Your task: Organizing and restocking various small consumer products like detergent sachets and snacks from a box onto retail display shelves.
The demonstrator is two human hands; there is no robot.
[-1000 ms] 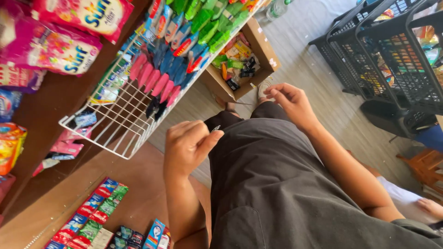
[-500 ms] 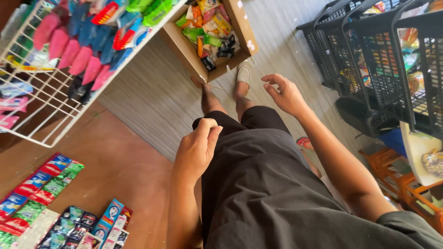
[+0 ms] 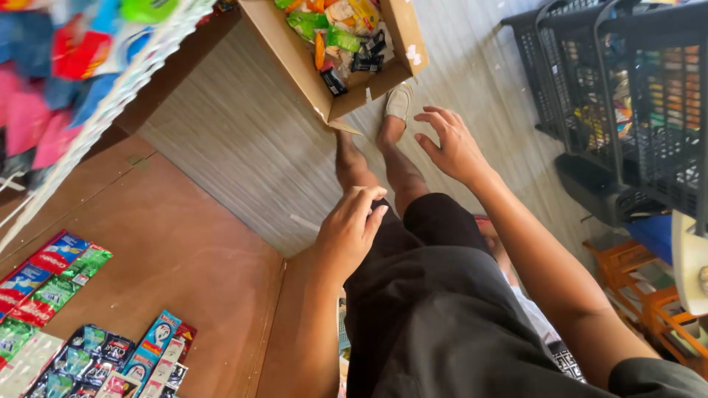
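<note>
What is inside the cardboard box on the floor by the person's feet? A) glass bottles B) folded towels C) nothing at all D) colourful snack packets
D: the open cardboard box on the floor holds green, orange, yellow and black packets, just ahead of the person's feet.

Small shop: sachet strips (image 3: 55,284) on wooden counter (image 3: 184,250), stocked cardboard box (image 3: 335,44), black baskets (image 3: 627,96).
</note>
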